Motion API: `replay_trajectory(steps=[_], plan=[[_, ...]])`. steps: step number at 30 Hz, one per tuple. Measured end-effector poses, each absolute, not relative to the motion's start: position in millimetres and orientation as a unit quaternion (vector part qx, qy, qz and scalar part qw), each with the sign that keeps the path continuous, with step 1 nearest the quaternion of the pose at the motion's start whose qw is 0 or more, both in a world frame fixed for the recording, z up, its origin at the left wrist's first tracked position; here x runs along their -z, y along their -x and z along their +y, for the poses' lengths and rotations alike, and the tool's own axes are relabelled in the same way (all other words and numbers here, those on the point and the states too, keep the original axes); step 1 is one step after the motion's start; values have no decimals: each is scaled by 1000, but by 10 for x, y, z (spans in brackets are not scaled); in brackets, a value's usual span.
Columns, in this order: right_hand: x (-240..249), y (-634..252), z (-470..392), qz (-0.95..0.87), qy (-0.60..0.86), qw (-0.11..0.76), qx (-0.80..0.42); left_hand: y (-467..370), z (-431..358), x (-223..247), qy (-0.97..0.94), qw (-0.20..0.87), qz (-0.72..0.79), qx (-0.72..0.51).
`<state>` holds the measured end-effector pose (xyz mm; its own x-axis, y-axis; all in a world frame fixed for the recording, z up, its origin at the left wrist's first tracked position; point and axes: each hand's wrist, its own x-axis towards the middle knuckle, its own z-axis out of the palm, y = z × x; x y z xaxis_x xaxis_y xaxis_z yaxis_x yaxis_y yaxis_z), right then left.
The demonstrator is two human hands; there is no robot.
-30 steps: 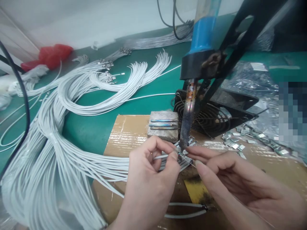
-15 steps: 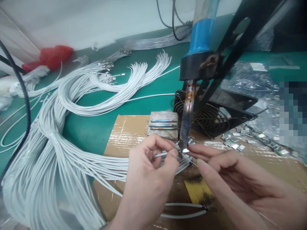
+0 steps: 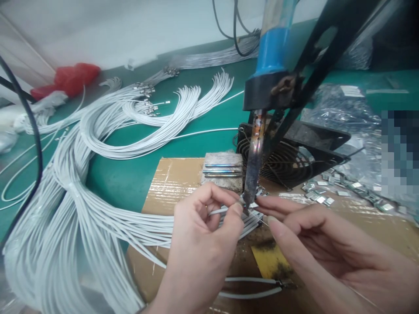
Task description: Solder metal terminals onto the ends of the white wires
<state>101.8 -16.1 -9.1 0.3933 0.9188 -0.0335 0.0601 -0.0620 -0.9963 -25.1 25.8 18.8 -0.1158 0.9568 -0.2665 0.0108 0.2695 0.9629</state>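
Observation:
My left hand is closed, its thumb and forefinger pinching a white cable near its end. Just beyond those fingertips, the dark tip of a soldering iron points down at the cable end. My right hand is closed on a thin solder wire, which runs from the thumb to the iron tip. Its fingertips rest beside a small shiny metal piece at the tip, partly hidden. Under both hands lie more white cable ends on the cardboard.
A bundle of white cables fills the left side. Behind the iron stands a black fan, with a metal block left of it. Small metal parts lie right, near plastic bags. A dark bracket slants overhead.
The soldering iron appears slightly further left, and the bright metal beside its tip shows less. Both hands keep nearly the same pose and grip.

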Motion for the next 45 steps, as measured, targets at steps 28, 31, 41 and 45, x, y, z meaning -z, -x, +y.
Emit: replay_trajectory(steps=[28, 31, 41, 45], plan=[[198, -1161, -138, -498, 583, 537, -352, 240, 267, -188, -412, 522, 594, -453], [200, -1151, -124, -499, 586, 536, -347, 242, 267, -196, -418, 518, 597, -448], [197, -1157, -153, -503, 606, 517, -336, 243, 251, -177, -426, 510, 604, -440], [212, -1177, -166, -511, 605, 510, -336, 236, 256, -177, -422, 505, 615, -434]])
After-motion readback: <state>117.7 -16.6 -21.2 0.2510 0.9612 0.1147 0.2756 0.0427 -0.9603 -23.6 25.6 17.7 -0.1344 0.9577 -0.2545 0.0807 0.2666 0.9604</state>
